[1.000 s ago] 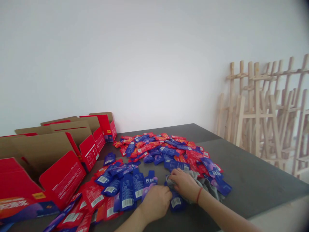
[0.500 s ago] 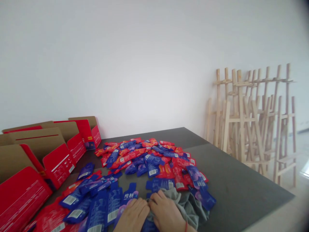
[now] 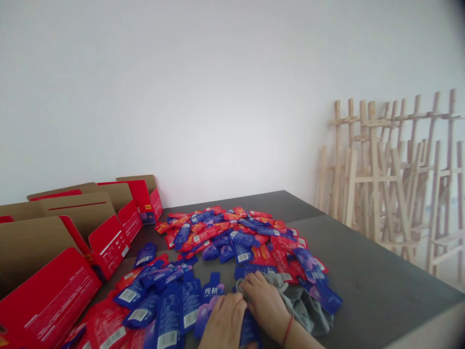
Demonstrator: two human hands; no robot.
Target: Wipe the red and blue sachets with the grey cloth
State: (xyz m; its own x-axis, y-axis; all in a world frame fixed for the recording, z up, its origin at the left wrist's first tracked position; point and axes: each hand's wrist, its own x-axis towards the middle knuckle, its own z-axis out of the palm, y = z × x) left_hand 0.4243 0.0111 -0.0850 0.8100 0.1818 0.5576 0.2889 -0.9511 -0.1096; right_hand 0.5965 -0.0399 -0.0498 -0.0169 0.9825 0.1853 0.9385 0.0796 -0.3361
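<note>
1. Clutching a bunched gray cloth [image 3: 308, 310] in the right hand [image 3: 263, 300]; curling fingers over the left end of the cloth and clamping on its fabric.
2. Wearing a red cord bracelet [image 3: 288, 329] at the right wrist, just on the near side of the cloth.
3. Resting the left hand [image 3: 224, 322] just left of the cloth, keeping fingers together, with tips near those of the right hand; not being able to tell any grip underneath.
4. Finding a blue pouch [image 3: 251, 327] at the near left of the cloth, between and below both hands, mostly covered.
5. Noting a spouted pouch with white characters [image 3: 210, 291] left of the cloth, beside the left hand.
6. Observing a heap of red and blue pouches [image 3: 214, 235] beyond the cloth.
7. Seeing overlapping barcoded pouches [image 3: 169, 315] farther left of the cloth.
8. Recording open red cartons [image 3: 54, 300] well left of the cloth.
9. Viewing wooden easels [image 3: 374, 179] far beyond and right of the cloth, past the dark tabletop [image 3: 363, 276].
</note>
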